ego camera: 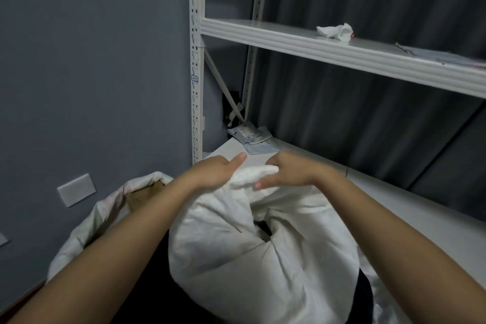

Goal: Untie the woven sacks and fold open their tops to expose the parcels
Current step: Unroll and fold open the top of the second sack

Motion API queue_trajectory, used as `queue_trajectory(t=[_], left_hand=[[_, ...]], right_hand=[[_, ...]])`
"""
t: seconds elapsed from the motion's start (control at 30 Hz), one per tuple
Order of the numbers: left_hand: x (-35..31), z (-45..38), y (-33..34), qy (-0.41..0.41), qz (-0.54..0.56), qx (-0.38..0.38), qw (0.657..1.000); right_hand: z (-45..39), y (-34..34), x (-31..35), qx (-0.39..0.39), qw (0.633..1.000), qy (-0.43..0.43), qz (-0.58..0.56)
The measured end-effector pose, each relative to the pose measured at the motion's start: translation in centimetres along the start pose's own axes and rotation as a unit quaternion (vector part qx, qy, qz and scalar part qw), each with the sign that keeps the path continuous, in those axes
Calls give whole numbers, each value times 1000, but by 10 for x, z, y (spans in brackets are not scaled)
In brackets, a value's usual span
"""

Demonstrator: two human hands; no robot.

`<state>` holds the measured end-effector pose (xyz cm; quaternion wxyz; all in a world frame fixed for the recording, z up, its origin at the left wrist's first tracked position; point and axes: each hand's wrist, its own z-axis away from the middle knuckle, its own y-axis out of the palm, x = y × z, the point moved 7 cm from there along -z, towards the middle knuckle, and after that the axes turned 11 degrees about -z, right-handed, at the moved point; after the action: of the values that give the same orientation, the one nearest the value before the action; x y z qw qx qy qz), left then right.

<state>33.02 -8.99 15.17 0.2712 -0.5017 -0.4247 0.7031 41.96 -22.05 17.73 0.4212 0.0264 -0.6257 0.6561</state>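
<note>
A white metal rack point(315, 45) fills the upper right of the frame, its upright running down the centre against a grey wall point(92, 60). Lower centre sits a full white woven sack point(249, 258), its top bunched upward with a dark gap showing just below the gather. A 2nd sack point(105, 216) lies at lower left, its mouth already open on a brown parcel point(142, 196). Both bare forearms reach in from the bottom edge. The left hand point(215, 172) grips the bunched top from the left, thumb extended along it. The right hand point(286, 169) clutches the same bunch from the right, fingers curled over the fabric. On the lower shelf behind the hands lie flat grey packets point(253, 138); a crumpled white cloth point(336, 31) rests on the upper shelf.
</note>
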Motion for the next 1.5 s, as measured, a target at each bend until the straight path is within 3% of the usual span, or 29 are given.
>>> queue_trajectory(t=[0.13, 0.23, 0.33, 0.43, 0.5, 0.6, 0.67, 0.8, 0.83, 0.93, 1.0, 1.03, 1.13, 1.17, 1.2, 1.27, 1.3, 1.37, 1.43, 1.5], left_hand=[[-30, 5, 9, 112, -8, -4, 994], [-9, 1, -1, 60, 52, 12, 997], [-5, 0, -8, 46, -9, 8, 999], [-35, 3, -2, 102, -13, -23, 994], [-29, -1, 1, 85, 52, -4, 995], [6, -7, -3, -6, 85, 31, 996], [8, -10, -4, -1, 19, 16, 1000], [-36, 2, 5, 118, -59, -24, 991], [-39, 5, 0, 118, -59, -35, 991], [-22, 1, -24, 70, -11, -64, 995], [-19, 3, -27, 75, -51, -69, 993], [-25, 4, -21, 100, -89, -65, 989], [-50, 8, -7, 171, -164, -58, 970], [-49, 7, -11, 167, -146, -55, 974], [-42, 3, -16, 150, -120, -50, 980], [-24, -4, -22, 108, -98, -38, 989], [-20, -5, -22, 93, -124, -30, 987], [-28, -4, -14, 105, -179, -24, 978], [-54, 1, -7, 168, -141, -30, 975], [-65, 1, -14, 184, -92, -36, 978]], right_hand=[[3, 22, 8, 55, 981, -29, -185], [6, 3, -4, 41, 997, -11, -70], [10, -3, -15, -25, 999, 19, -34], [11, 16, -13, 4, 969, -1, -249], [13, 11, -15, -8, 949, -6, -316], [15, 1, -26, -64, 987, -4, -146], [18, 8, -25, -83, 987, 4, -138], [15, 27, -24, -54, 926, 47, -370], [17, 20, -21, -73, 932, 25, -355], [25, 8, -16, -102, 981, -24, -163], [30, 12, -15, -109, 984, -36, -135], [30, 18, -17, -100, 972, -30, -212], [35, 30, -19, -54, 872, 11, -486], [37, 25, -20, -63, 877, 2, -477], [40, 17, -21, -76, 909, -13, -411], [42, 8, -24, -106, 984, -22, -143], [42, 6, -27, -127, 990, -12, -56], [42, 6, -29, -147, 984, -7, -102], [44, 10, -25, -119, 951, -2, -284], [49, 7, -23, -102, 942, -2, -321]])
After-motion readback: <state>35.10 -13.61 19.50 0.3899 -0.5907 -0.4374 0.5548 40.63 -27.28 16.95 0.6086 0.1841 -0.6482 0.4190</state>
